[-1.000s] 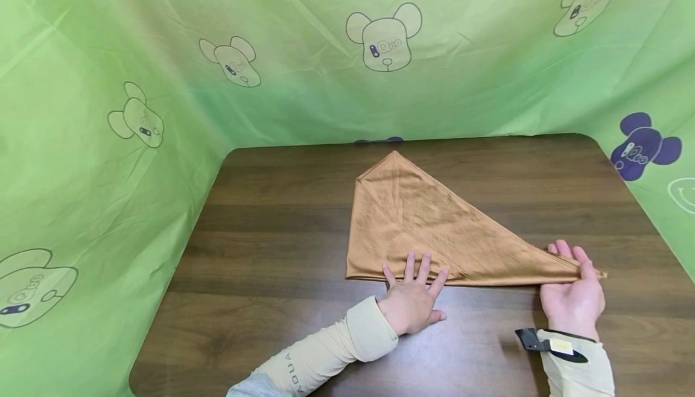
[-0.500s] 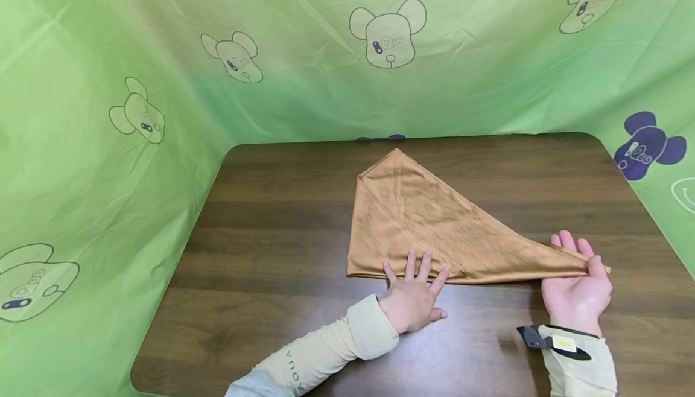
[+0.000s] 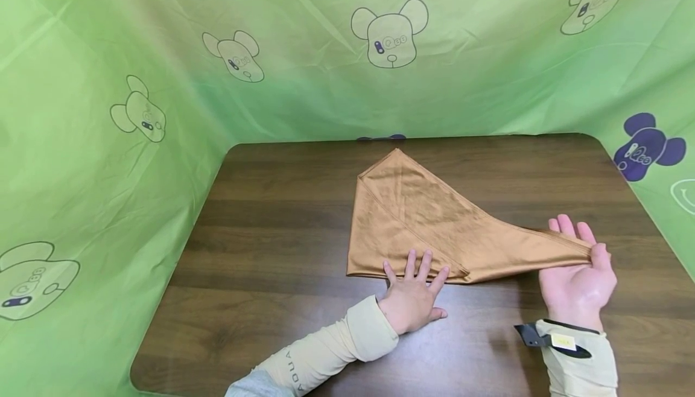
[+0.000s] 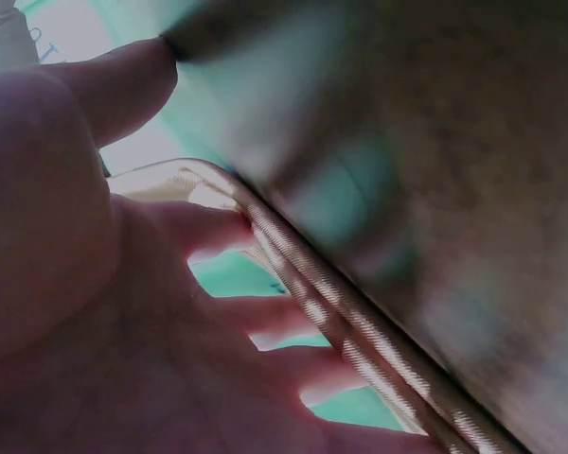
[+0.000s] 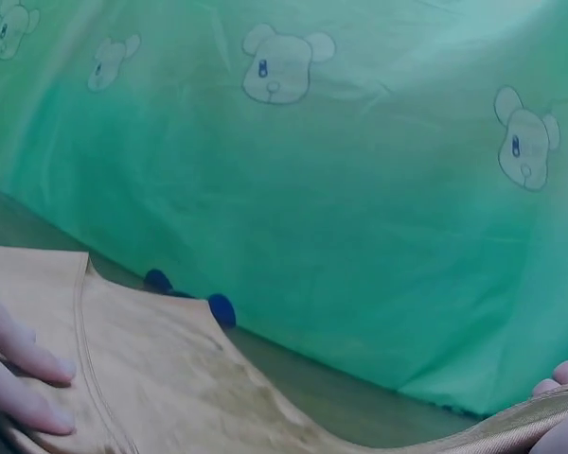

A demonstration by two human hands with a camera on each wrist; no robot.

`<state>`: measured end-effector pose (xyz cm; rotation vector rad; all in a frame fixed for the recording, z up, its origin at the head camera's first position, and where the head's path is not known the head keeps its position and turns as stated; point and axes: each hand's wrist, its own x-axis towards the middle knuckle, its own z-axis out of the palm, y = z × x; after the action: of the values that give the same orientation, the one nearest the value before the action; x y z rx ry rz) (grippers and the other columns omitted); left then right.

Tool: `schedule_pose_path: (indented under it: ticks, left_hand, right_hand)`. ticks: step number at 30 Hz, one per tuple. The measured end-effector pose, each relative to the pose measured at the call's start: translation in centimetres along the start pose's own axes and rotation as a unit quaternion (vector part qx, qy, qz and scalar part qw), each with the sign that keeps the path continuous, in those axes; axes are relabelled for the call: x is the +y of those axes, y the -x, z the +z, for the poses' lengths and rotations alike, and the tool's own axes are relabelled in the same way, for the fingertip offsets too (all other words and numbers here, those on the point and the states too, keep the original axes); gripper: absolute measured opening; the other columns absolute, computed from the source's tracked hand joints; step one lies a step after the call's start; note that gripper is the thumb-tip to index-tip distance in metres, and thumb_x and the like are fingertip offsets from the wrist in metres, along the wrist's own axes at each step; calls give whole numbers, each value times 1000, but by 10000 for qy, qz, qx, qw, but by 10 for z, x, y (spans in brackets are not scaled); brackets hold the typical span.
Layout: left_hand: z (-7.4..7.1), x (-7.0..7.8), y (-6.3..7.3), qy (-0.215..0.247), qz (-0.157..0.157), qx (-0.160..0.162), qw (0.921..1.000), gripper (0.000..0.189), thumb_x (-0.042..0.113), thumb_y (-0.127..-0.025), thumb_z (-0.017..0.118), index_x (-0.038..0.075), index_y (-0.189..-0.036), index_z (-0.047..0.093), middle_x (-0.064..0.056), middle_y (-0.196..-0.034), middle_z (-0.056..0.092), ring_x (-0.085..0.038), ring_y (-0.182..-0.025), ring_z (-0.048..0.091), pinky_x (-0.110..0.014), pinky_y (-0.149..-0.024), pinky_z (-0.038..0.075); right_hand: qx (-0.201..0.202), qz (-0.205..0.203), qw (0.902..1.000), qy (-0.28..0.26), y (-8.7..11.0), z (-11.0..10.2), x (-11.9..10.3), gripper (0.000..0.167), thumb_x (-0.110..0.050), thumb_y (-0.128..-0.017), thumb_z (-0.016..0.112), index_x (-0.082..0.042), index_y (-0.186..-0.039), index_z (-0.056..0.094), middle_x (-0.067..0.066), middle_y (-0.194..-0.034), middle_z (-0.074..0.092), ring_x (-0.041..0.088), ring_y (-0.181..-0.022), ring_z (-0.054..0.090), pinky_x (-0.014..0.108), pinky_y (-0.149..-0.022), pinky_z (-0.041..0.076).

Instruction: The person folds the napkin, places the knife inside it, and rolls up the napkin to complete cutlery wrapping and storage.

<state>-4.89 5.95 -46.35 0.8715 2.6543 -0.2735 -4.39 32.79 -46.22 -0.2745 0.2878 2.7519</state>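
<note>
A shiny copper-brown cloth [image 3: 418, 216], folded to a pointed shape with several layers, lies on the wooden table in the head view. My left hand [image 3: 411, 300] rests with spread, straight fingers on its near edge; the left wrist view shows the fingertips at the folded cloth edge [image 4: 336, 312]. At the far right, my right hand [image 3: 578, 282] is palm up and pinches the narrow end of the cloth under the thumb, holding that end raised off the table. The right wrist view shows the cloth [image 5: 170, 369] sagging between both hands.
The brown wood-grain table [image 3: 260, 234] has rounded corners. Green fabric [image 3: 304, 83] printed with bear heads hangs round its back and sides. A black strap with a small mount [image 3: 554, 343] sits on my right wrist.
My right hand has moved up and slightly away, lifting the narrow right end of the cloth so it now bends upward. My left hand stays in place on the cloth.
</note>
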Motion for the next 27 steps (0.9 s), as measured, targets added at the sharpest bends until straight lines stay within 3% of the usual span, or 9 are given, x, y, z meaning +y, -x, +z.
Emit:
schedule_pose_path:
  ticks: [13, 21, 27]
  left_hand:
    - [7, -4, 7, -129, 65, 500, 9986, 79, 71, -89, 41, 36, -155, 14, -3, -164, 7, -28, -150, 16, -66, -103, 35]
    - [9, -18, 21, -317, -324, 351, 9984, 76, 70, -89, 40, 35, -154, 20, -2, -163, 13, -24, -149, 18, -52, -113, 29]
    - [11, -29, 26, -155, -354, 317, 9988, 74, 70, -90, 37, 36, -154, 19, -3, -163, 16, -26, -149, 20, -55, -112, 29]
  right_hand:
    - [-255, 85, 9996, 77, 3, 11, 15, 35, -25, -101, 38, -13, -133, 41, 23, -140, 49, 33, -135, 45, 38, -115, 30]
    - [-346, 157, 9992, 157, 2, 17, 23, 35, -25, -101, 38, -12, -134, 41, 22, -140, 49, 34, -134, 45, 38, -116, 28]
    - [-443, 245, 9986, 155, 3, 24, 33, 36, -24, -100, 38, -12, -134, 41, 21, -142, 47, 35, -136, 44, 37, -118, 26]
